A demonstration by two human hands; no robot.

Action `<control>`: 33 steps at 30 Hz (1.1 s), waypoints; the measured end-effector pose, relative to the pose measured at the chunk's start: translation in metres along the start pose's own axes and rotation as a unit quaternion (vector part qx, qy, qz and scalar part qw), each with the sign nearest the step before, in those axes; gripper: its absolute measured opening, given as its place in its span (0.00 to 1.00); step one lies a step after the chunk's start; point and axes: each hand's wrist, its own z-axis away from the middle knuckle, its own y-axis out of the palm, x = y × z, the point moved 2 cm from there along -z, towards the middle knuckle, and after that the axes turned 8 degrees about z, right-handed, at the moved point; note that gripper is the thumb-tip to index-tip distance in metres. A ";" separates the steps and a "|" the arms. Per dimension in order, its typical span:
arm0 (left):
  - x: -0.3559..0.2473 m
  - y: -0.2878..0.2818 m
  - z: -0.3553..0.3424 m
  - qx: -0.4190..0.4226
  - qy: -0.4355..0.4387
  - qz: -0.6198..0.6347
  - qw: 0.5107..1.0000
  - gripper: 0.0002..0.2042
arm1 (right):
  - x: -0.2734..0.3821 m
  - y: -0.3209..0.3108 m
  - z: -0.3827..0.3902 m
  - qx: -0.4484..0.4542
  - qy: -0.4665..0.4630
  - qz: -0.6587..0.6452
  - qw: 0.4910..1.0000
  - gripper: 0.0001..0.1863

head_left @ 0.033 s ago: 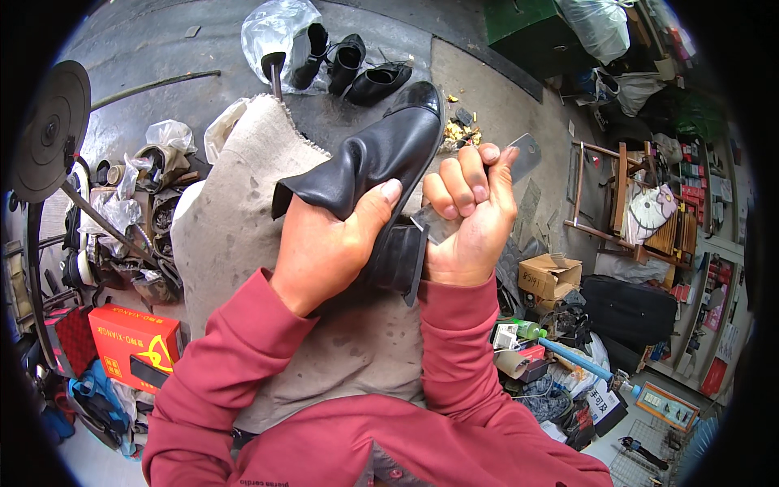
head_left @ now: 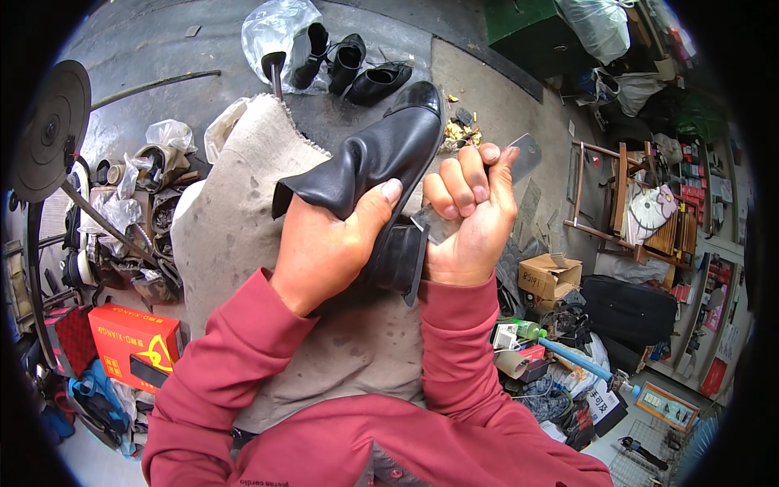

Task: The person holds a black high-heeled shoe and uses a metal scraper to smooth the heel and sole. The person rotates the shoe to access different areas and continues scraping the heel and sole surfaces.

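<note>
A black leather boot (head_left: 377, 150) lies sideways over my lap, toe pointing away and sole turned to the right. My left hand (head_left: 329, 239) is closed around its soft upper, with the thumb pressed along the sole edge near the heel. In my right fist (head_left: 471, 211) is a flat metal blade (head_left: 527, 158). One end, with a small hole, sticks out past the thumb; the other shows below the fingers, close to the heel (head_left: 395, 258). Whether the blade touches the heel I cannot tell. A thin dark layer at the heel's bottom (head_left: 421, 268) juts beyond the block.
A stained beige cloth (head_left: 235, 195) covers my lap. Several black shoes (head_left: 347, 63) stand ahead beside a plastic bag (head_left: 276, 32). To the left are a machine with a round disc (head_left: 50, 130) and a red box (head_left: 134, 345). A cardboard box (head_left: 549, 278) and wooden chair (head_left: 625, 195) are right.
</note>
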 end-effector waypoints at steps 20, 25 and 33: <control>-0.001 -0.002 -0.001 0.015 -0.013 -0.010 1.000 0.15 | 0.003 0.003 0.010 0.002 -0.002 0.045 0.999 0.17; 0.000 -0.001 -0.002 0.010 -0.015 0.002 1.000 0.15 | 0.003 0.003 0.013 0.006 -0.002 0.052 0.999 0.16; 0.002 -0.003 -0.003 0.006 -0.028 -0.018 0.999 0.14 | 0.003 0.000 0.016 0.015 0.001 0.059 0.998 0.16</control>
